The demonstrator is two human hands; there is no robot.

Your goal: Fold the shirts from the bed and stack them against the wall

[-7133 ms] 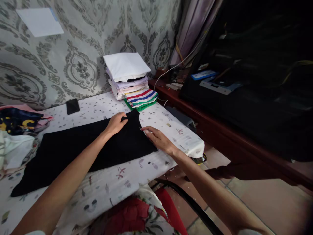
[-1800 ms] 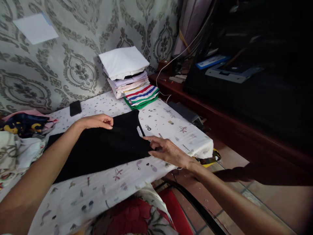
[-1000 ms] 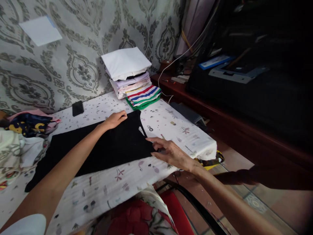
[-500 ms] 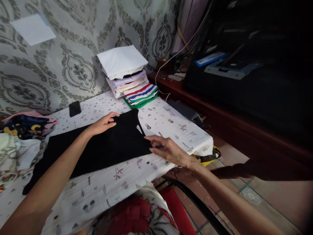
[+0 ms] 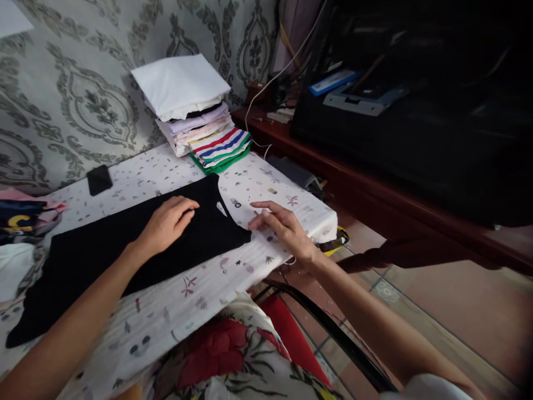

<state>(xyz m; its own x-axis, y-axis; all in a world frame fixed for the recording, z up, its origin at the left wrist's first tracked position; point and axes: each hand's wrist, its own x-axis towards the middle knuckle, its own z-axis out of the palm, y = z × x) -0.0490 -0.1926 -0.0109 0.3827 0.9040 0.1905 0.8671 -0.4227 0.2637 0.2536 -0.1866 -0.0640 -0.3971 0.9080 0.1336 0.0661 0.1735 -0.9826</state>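
A black garment, folded long and narrow, lies flat along the table, its neckline with a small white mark at the right end. Over its middle is my left hand, palm down with fingers slightly bent and nothing gripped. It is either resting on the cloth or just above it; I cannot tell which. Beside the neckline corner, my right hand has its fingers apart and holds nothing. Its fingertips are close to the fabric's edge.
Folded clothes are stacked against the wall, with a striped folded garment in front. A black phone lies on the patterned white tablecloth. Loose clothes lie at left. A dark wooden cabinet stands at right.
The view has swung to the right. My left hand has shifted over the garment toward me. My right hand has drawn up from the neckline corner, its fingers more spread.
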